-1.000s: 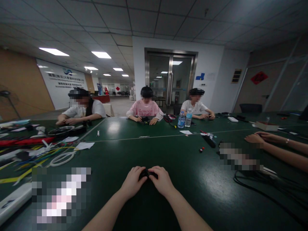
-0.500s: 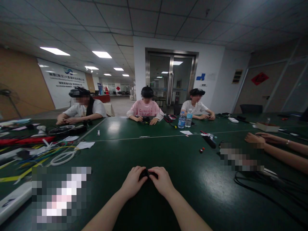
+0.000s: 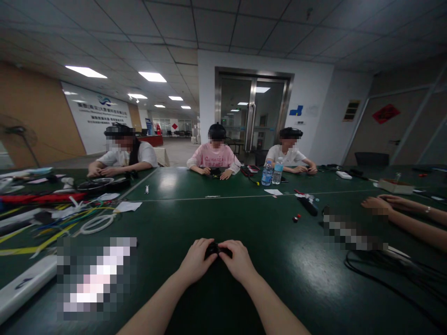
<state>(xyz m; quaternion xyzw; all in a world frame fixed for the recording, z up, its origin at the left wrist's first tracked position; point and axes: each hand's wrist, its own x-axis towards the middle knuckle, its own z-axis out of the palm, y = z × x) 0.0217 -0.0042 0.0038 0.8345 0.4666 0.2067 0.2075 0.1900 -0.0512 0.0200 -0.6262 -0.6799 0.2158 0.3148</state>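
Close in front of me, my left hand (image 3: pixel 198 258) and my right hand (image 3: pixel 238 258) meet over the dark green table (image 3: pixel 167 232). Between them is a small black object (image 3: pixel 212 250), mostly covered by my fingers, so its kind does not show. The left fingers curl round its left side. My right thumb and fingers close on its right end. Both hands stay low, at or just above the tabletop.
Cables (image 3: pixel 98 224) and a white power strip (image 3: pixel 28 284) lie at left. Two water bottles (image 3: pixel 272 172) stand farther back. Black cords (image 3: pixel 370 270) and another person's hands (image 3: pixel 379 204) are at right. Several people sit around the table.
The whole view has shifted slightly, so things appear a little farther right. My hands keep hold of the black object, which shows a little more between my fingers.
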